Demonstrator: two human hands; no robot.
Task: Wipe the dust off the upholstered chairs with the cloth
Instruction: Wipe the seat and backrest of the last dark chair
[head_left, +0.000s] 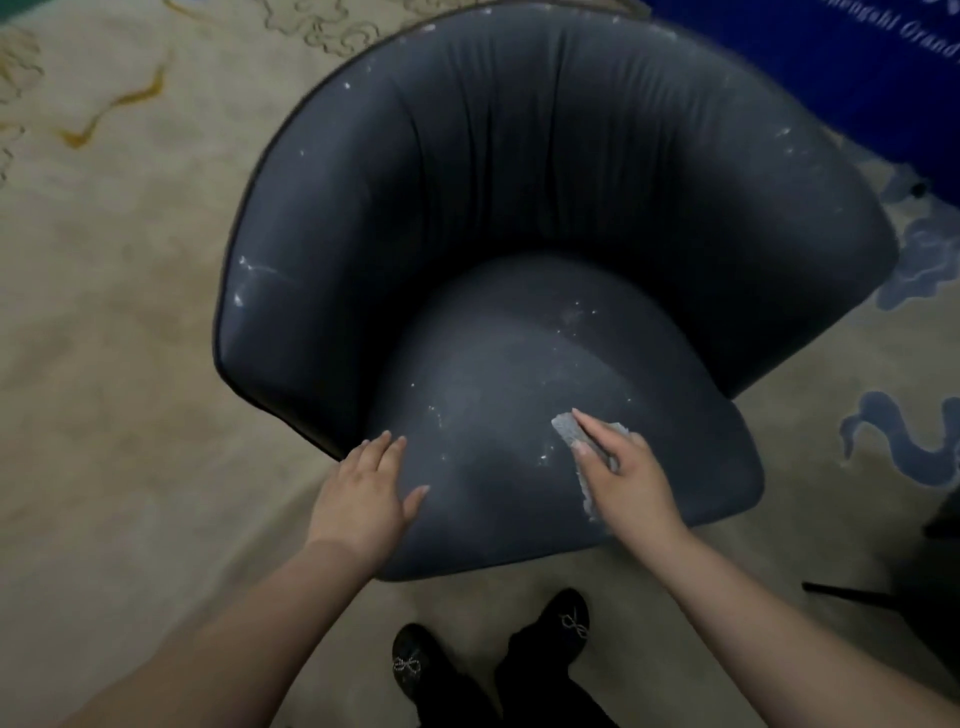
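A dark grey upholstered tub chair (545, 218) fills the middle of the view, with white dust specks on its seat, left arm and back rim. My right hand (623, 478) presses a small grey cloth (569, 430) flat against the front right of the seat, fingers straight over it. Most of the cloth is hidden under the palm; a frayed edge shows along the thumb side. My left hand (366, 488) rests flat on the front left edge of the seat, fingers spread and holding nothing.
A beige carpet (119, 312) with yellow and blue swirl patterns lies all around the chair. A blue cloth with white lettering (857, 67) hangs at the upper right. A thin black leg (852, 595) juts in at the right. My black shoes (569, 618) stand just before the seat.
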